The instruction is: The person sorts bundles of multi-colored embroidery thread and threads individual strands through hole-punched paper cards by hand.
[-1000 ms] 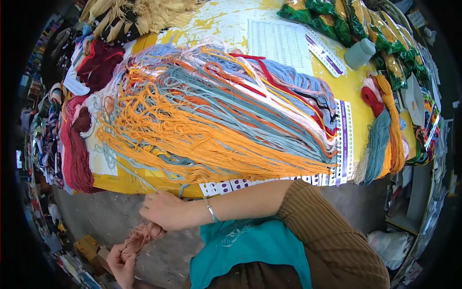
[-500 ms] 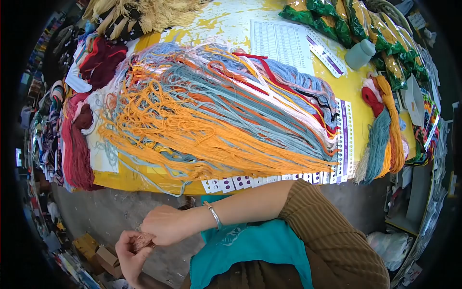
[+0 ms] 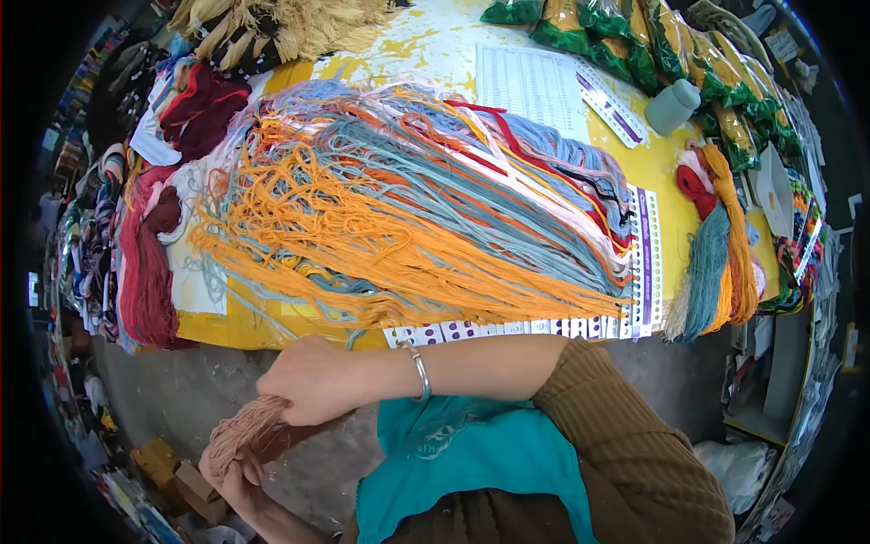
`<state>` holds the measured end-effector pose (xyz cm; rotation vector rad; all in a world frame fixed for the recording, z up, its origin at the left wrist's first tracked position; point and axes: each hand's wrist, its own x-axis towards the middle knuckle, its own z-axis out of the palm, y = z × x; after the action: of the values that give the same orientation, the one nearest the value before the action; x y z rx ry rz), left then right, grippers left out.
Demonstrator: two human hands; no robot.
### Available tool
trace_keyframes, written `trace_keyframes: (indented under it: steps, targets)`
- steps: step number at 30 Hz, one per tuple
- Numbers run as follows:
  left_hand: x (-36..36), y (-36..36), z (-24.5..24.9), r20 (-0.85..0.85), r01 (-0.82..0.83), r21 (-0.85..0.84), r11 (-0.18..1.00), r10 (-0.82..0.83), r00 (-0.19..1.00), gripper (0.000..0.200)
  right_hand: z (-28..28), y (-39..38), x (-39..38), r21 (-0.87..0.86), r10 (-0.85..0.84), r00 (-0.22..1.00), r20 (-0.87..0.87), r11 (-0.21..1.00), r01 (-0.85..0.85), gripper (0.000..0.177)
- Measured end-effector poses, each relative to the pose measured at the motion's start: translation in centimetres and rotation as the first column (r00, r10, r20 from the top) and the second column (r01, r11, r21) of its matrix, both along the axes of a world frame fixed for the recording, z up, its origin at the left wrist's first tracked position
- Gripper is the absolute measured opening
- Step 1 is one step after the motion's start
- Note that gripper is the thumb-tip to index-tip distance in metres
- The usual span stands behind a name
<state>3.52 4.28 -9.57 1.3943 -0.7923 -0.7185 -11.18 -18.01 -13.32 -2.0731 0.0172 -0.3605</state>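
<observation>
Clearly, your left hand (image 3: 232, 475) and right hand (image 3: 313, 379) each have a closed grip on the pinkish-brown skein (image 3: 246, 430), near left beside the worktop (image 3: 227, 334); your teal apron's (image 3: 507, 458) print is unreadable.

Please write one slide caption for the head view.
Left hand and right hand hold pinkish-brown yarn beside a table of colourful threads.

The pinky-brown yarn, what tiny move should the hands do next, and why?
Perhaps ease the right hand gently away from the left hand, with both gripping the yarn: its strands run between them and look bunched, so a light pull might straighten them. Below is floor, so letting go could drop it.
</observation>
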Motion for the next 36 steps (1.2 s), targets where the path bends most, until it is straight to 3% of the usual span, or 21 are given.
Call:
trace_keyframes:
  steps: [1,4,6,7,8,9,10,12,14,16,19,22,25,28,29,31,34,36]
  targets:
    - [0.4,0.1,-0.2,0.043,0.119,-0.038,0.992,-0.118,0.992,0.037,0.2,-0.4,0.0,-0.032,0.135,0.975,-0.174,0.989,-0.143,0.022]
    - [-2.5,-1.0,1.3,-0.038,-0.037,0.073,0.997,0.04,0.998,0.043,-0.2,0.2,0.0,0.269,0.062,0.996,0.064,0.96,-0.077,0.039]
    - [-3.2,-3.4,2.3,-0.091,0.016,0.142,0.99,-0.003,0.996,0.042,0.9,0.7,0.5,0.386,-0.196,0.897,0.395,0.922,0.032,0.055]
    - [-3.3,-3.9,2.8,-0.118,0.014,0.185,0.983,0.008,0.993,0.042,1.5,0.5,0.7,0.337,-0.187,0.886,0.424,0.941,0.037,0.058]
    - [-1.9,-3.3,1.9,-0.127,0.096,0.18,0.979,-0.073,0.989,0.039,2.1,0.4,0.9,0.308,-0.166,0.876,0.454,0.951,0.02,0.06]
    - [-3.0,-4.6,2.2,-0.025,0.018,0.211,0.977,-0.013,1.0,0.034,2.9,0.5,0.8,0.453,-0.045,0.938,0.344,0.883,-0.124,0.06]
    - [-2.8,-5.0,2.9,-0.09,0.044,0.256,0.966,-0.022,0.996,0.032,3.5,0.3,0.7,0.588,0.109,0.963,0.246,0.773,-0.238,0.06]
    - [-2.2,-5.6,4.0,-0.111,0.143,0.298,0.944,-0.115,0.987,0.029,3.7,0.0,1.5,0.289,0.118,0.982,0.148,0.944,-0.157,0.049]
    - [-1.6,-5.5,4.6,-0.014,0.171,0.339,0.925,-0.177,0.984,0.031,6.1,-1.1,1.8,-0.017,0.11,0.983,-0.148,0.993,-0.114,0.037]
    - [0.2,-5.5,4.5,0.007,0.194,0.326,0.925,-0.208,0.978,0.04,6.8,-2.3,2.7,0.31,0.189,0.879,-0.437,0.949,-0.049,0.027]
    - [0.7,-4.6,4.0,0.002,0.23,0.332,0.915,-0.245,0.97,0.041,6.3,-2.7,3.0,0.349,0.117,0.988,-0.104,0.934,-0.074,0.028]
    - [1.8,-3.3,2.5,-0.047,0.312,0.297,0.902,-0.313,0.949,0.038,5.8,-2.6,4.1,0.645,-0.001,1.0,-0.032,0.764,0.021,0.022]
    - [2.9,-2.3,1.5,-0.043,0.322,0.187,0.928,-0.32,0.946,0.031,7.4,-2.9,2.6,0.79,0.137,0.991,0.006,0.606,-0.088,0.021]
    - [2.6,-2.5,1.8,-0.048,0.137,0.038,0.99,-0.135,0.99,0.03,5.8,-1.9,4.5,0.586,-0.03,0.999,-0.018,0.81,0.035,0.021]
    - [1.3,-2.9,2.7,-0.006,-0.027,0.08,0.996,0.027,1.0,0.033,5.3,-2.4,4.5,0.461,0.001,0.999,0.045,0.887,-0.022,0.021]
    - [2.8,-2.2,2.1,0.103,-0.01,0.163,0.987,-0.007,0.995,0.034,7.6,-2.3,3.0,0.135,-0.008,0.993,-0.117,0.991,0.024,0.02]
    - [3.0,-1.7,2.1,0.123,0.065,0.321,0.945,-0.109,0.986,0.038,9.1,-2.1,3.0,-0.286,-0.056,0.998,-0.012,0.957,0.051,0.016]
    - [3.1,-1.4,2.2,0.063,0.197,0.409,0.891,-0.243,0.968,0.041,9.9,-1.8,3.1,-0.562,-0.122,0.987,0.105,0.812,0.16,0.016]
